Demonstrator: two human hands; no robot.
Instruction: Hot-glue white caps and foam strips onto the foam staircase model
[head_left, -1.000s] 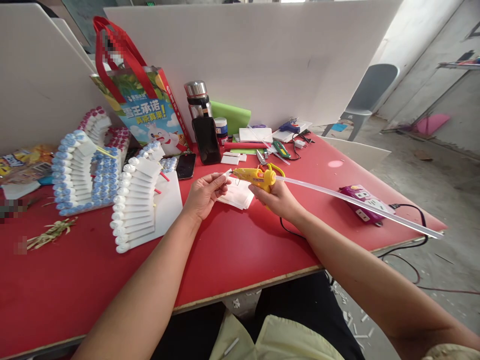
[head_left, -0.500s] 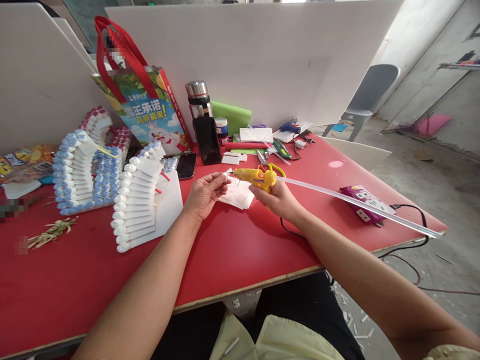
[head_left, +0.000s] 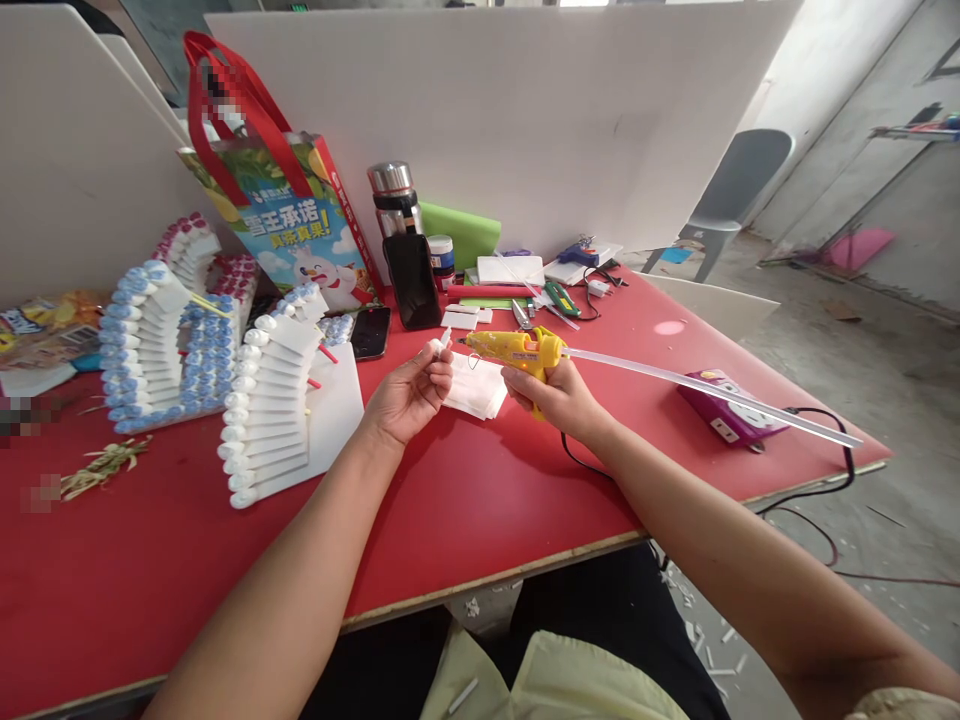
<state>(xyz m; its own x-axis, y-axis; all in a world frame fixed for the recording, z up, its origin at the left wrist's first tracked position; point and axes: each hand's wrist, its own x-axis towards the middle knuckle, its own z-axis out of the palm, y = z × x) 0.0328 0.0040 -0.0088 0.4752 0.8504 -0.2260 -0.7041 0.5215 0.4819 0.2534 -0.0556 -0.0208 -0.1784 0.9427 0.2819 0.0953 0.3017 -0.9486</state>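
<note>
Between the thumb and fingers of my left hand (head_left: 411, 395) is a small white piece (head_left: 446, 338), pinched upright; its exact kind is too small to tell. My right hand (head_left: 561, 396) grips a yellow hot glue gun (head_left: 510, 346), its nozzle pointing left, a short gap from the white piece. A long clear glue stick (head_left: 712, 394) runs out of the gun's back toward the right. Beneath both hands lies a stack of thin white sheets (head_left: 480, 392). To the left, a fan of white strips with rounded padded ends (head_left: 270, 410) rests on a white board (head_left: 341, 405).
Blue-tipped fans (head_left: 142, 345) stand farther left, near a printed bag (head_left: 300, 220). At the back are a steel flask (head_left: 391, 190), a black phone (head_left: 411, 282) and a green-handled tool (head_left: 561, 298). A purple power strip (head_left: 724, 410) sits on the right of the red table (head_left: 480, 520).
My left hand has turned and drawn slightly back, so the white piece now points up, away from the nozzle. The glue gun has shifted slightly to the right.
</note>
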